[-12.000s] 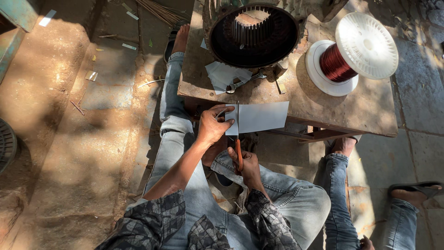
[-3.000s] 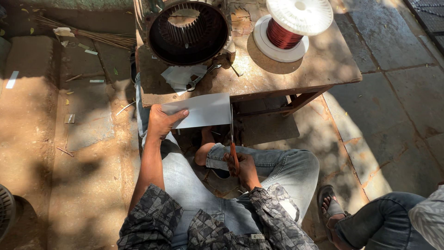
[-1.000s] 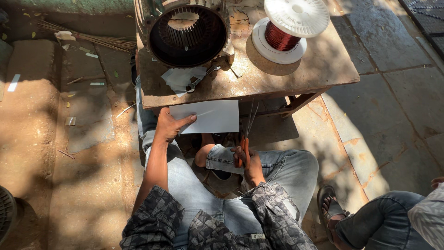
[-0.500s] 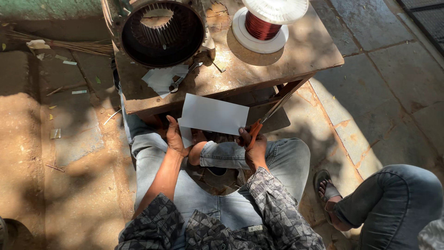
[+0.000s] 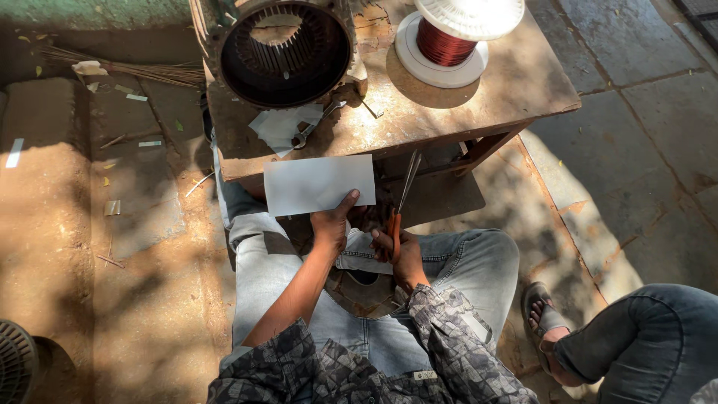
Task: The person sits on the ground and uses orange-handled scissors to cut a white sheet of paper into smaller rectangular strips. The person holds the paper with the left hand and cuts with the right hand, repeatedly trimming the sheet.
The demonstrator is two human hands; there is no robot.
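Note:
My left hand [image 5: 332,226] pinches the lower right edge of a white rectangular sheet [image 5: 318,184], holding it flat in front of the table edge. My right hand [image 5: 402,253] grips the orange handles of a pair of scissors [image 5: 402,196], whose blades point up and away, just right of the sheet and apart from it. Both hands hover over my lap, above my jeans. I sit low at the wooden table.
On the worn wooden table [image 5: 464,105] stand a round motor stator [image 5: 284,52], a spool of copper wire [image 5: 449,37], white paper scraps [image 5: 280,127] and a small metal tool [image 5: 310,131]. Another person's leg and sandalled foot [image 5: 553,329] are at lower right. A bundle of thin sticks [image 5: 142,72] lies on the ground at left.
The sheet has swung from in front of the scissors to their left, and my left hand now grips its lower right edge. The scissors stand more upright.

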